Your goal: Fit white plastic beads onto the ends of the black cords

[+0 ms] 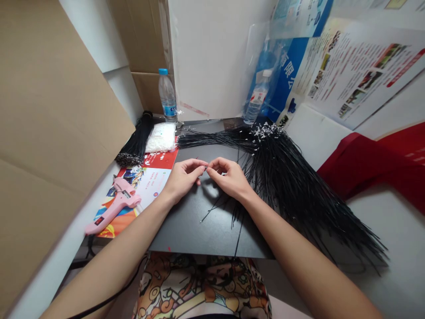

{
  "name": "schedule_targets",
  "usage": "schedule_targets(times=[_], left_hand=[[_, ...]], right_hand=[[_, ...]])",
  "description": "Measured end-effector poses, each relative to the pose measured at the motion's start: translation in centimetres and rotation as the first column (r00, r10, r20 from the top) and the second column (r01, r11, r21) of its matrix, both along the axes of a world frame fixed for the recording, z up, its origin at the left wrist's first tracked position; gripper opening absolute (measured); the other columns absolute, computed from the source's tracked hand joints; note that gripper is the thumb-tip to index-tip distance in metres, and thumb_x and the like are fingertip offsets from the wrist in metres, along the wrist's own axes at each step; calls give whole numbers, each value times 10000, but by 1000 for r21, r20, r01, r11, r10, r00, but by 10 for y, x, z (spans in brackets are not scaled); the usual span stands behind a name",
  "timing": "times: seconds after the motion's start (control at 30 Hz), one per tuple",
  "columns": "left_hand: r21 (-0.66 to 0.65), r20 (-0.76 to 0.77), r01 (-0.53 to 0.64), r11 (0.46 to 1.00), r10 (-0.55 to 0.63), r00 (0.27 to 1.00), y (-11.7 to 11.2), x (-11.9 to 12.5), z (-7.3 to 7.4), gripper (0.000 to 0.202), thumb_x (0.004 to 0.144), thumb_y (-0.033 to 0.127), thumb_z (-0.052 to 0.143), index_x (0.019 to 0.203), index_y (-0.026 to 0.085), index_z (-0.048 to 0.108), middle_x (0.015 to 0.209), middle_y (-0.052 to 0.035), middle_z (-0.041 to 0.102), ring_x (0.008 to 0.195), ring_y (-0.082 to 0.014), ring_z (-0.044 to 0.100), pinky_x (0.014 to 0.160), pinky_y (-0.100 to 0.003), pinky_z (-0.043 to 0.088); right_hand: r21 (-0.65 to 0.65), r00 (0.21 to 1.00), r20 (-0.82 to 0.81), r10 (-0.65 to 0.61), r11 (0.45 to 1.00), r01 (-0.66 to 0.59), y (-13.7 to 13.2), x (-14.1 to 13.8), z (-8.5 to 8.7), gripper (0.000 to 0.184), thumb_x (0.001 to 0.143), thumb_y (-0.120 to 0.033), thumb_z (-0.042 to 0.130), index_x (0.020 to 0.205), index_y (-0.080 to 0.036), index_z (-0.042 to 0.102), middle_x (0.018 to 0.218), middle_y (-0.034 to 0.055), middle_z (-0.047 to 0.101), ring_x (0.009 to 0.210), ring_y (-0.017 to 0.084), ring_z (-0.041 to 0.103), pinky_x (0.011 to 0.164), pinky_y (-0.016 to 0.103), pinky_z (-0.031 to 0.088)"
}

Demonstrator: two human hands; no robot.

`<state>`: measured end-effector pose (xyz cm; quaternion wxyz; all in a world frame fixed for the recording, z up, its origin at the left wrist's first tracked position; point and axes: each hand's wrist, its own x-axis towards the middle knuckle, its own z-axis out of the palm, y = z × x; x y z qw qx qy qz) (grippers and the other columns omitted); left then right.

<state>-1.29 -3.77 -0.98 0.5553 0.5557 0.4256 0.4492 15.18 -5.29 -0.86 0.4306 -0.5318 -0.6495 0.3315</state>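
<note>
Over the dark grey tabletop (pixel 192 226), my left hand (pixel 184 179) and my right hand (pixel 229 178) meet fingertip to fingertip. Both are closed in a pinch around something small and dark, mostly hidden by the fingers; I cannot make out what it is. Just right of my right hand lies a large pile of thin black cords (pixel 295 181) with small white tips at the far end. A few stray black cords (pixel 212 212) reach out below my right hand. Behind both hands, another row of black cords (pixel 212 140) stretches across the table.
A pink glue gun (pixel 116 206) rests on a colourful printed sheet (pixel 154 177) at left. Beyond it are a bag of small white pieces (pixel 161 137) and a tied black cord bundle (pixel 134 144). Two plastic bottles (pixel 168 97) (pixel 258 99) stand at the back. Cardboard (pixel 49 110) borders the left.
</note>
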Motion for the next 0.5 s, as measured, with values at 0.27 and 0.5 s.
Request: schedule_targets(times=[0.27,0.5], left_hand=[[-11,-5,52,999,-52,999,1,2,-6,253,725,331,777,871,129,737,750,-24,718,565,-99,594,626,-251,502],[-20,-14,94,995,-94,995,5,1,-10,216,732,298,770,863,134,719,777,-30,728,638,-130,643,699,-283,522]], right_hand=[[8,990,139,-15,1000,14,-2,-3,-1,116,801,-260,580,746,-168,622,694,-2,652,614,103,543,583,222,399],[-1,975,220,32,999,-33,-2,-3,1,86,806,-217,549,740,-175,584,660,-25,608,586,94,495,570,219,359]])
